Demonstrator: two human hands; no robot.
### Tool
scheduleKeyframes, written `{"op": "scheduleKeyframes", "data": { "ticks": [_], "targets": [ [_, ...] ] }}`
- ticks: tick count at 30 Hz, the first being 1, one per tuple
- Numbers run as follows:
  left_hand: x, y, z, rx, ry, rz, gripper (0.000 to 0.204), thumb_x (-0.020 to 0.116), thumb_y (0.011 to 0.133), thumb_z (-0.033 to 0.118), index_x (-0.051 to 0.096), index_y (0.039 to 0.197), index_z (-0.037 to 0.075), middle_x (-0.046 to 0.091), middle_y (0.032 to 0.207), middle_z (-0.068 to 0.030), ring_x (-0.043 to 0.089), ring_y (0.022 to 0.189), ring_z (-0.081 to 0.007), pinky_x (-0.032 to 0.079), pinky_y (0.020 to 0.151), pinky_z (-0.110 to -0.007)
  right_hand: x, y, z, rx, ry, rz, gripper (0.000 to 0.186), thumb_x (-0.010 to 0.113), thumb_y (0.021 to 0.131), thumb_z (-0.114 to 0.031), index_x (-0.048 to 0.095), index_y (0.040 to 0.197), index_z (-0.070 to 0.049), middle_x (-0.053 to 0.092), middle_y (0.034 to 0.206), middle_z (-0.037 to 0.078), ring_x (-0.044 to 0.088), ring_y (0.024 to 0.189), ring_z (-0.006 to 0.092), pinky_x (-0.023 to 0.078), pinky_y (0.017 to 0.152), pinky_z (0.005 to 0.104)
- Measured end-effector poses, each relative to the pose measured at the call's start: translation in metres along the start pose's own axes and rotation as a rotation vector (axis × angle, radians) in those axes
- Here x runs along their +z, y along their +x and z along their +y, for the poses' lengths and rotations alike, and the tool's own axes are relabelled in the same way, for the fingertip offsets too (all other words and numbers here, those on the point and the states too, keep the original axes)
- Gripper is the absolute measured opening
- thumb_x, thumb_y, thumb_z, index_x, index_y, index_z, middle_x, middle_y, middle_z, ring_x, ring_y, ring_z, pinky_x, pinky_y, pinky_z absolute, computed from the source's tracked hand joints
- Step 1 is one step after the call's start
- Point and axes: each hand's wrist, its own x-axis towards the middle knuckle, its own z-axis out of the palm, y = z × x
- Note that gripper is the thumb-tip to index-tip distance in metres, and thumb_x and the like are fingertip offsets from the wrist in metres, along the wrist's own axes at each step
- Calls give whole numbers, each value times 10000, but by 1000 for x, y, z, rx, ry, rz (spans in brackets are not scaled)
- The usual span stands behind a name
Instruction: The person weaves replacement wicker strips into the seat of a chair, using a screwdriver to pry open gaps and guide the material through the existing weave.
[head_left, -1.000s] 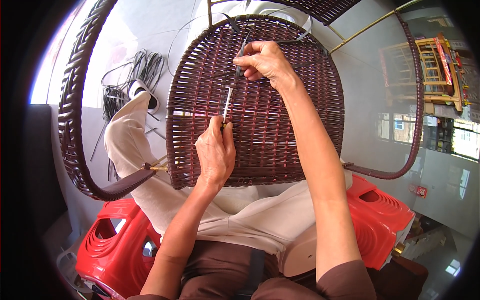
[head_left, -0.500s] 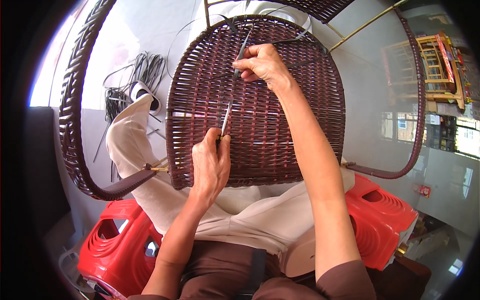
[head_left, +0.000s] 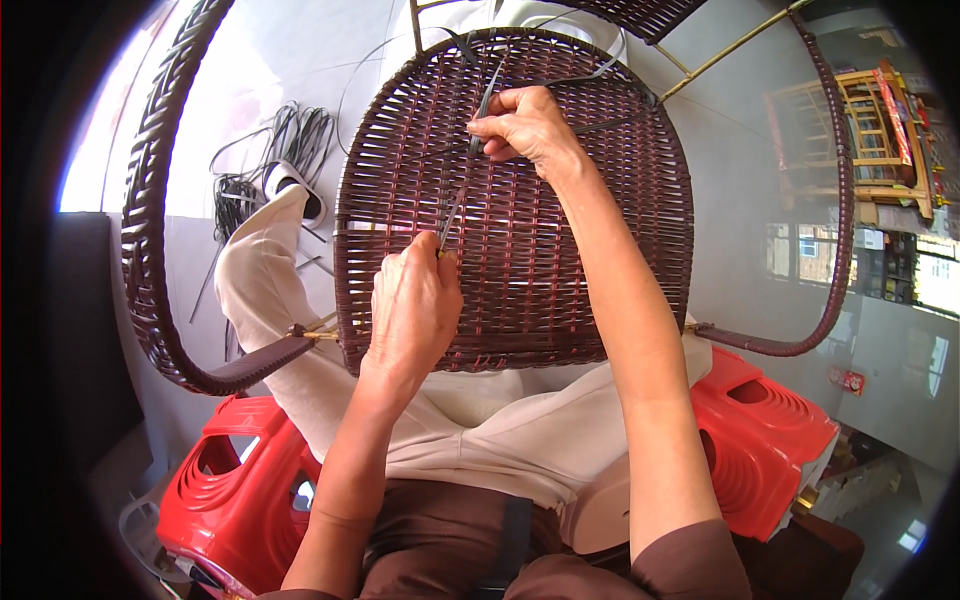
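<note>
A dark brown woven chair seat [head_left: 570,290] rests in front of me, over my lap. Low on its left half, my left hand [head_left: 415,305] is closed around a slim tool with a metal shaft [head_left: 453,222]. Its tip meets the weave; most of the handle is hidden in my fist, so its exact kind is unclear. Farther up, my right hand [head_left: 525,130] pinches a flat grey weaving strip [head_left: 487,100] between thumb and fingers, just above the seat. More grey strip [head_left: 590,75] loops across the seat's far edge.
Curved woven armrests stand left [head_left: 150,230] and right [head_left: 835,200]. Red plastic stools [head_left: 235,490] flank my legs. A bundle of loose strips [head_left: 300,135] lies on the floor by my shoe [head_left: 305,190]. Bamboo-coloured furniture [head_left: 850,140] stands at the far right.
My left hand has moved slightly up and turned, bringing the tool farther into the weave, with less shaft showing. My right hand keeps its pinch almost unmoved.
</note>
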Motion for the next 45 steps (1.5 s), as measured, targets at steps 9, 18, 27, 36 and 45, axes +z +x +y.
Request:
{"op": "scheduleKeyframes", "data": {
  "ticks": [9, 18, 27, 36, 45],
  "targets": [
    [31, -8, -11, 124, 52, 230, 133, 502, 845, 83, 451, 761, -5, 510, 554, -211, 536, 539, -400, 401, 456, -453, 1, -1, -1, 7, 11, 27, 100, 690, 700, -32, 636, 764, 23, 629, 630, 89, 591, 468, 100, 493, 399, 207],
    [42, -9, -16, 119, -134, 267, 72, 509, 845, 33, 455, 837, -14, 487, 536, -191, 496, 465, -358, 359, 425, -395, 1, -4, -4, -13, 27, 30, 104, 689, 701, -26, 639, 777, 24, 632, 639, 96, 589, 470, 101, 494, 404, 200],
    [47, -12, -22, 172, -177, 311, 76, 508, 850, 43, 467, 884, -11, 487, 560, -179, 485, 471, -347, 368, 450, -395, -2, -8, -10, 12, 93, 18, 74, 681, 710, -16, 627, 747, 18, 622, 626, 80, 574, 458, 90, 482, 395, 186],
    [49, -11, -23, 175, -165, 317, 73, 504, 854, 46, 470, 892, -6, 504, 578, -172, 502, 494, -344, 379, 465, -395, -2, -4, -13, 34, -2, -22, 80, 680, 710, -20, 628, 757, 20, 623, 631, 88, 576, 457, 95, 484, 395, 188],
    [50, -11, -23, 163, -154, 316, 76, 505, 854, 50, 475, 893, -8, 494, 561, -170, 504, 492, -338, 378, 464, -397, -8, -2, -26, 66, -93, -138, 110, 683, 734, -97, 635, 801, -24, 610, 650, 24, 565, 493, 54, 505, 457, 177]
  ]
}}
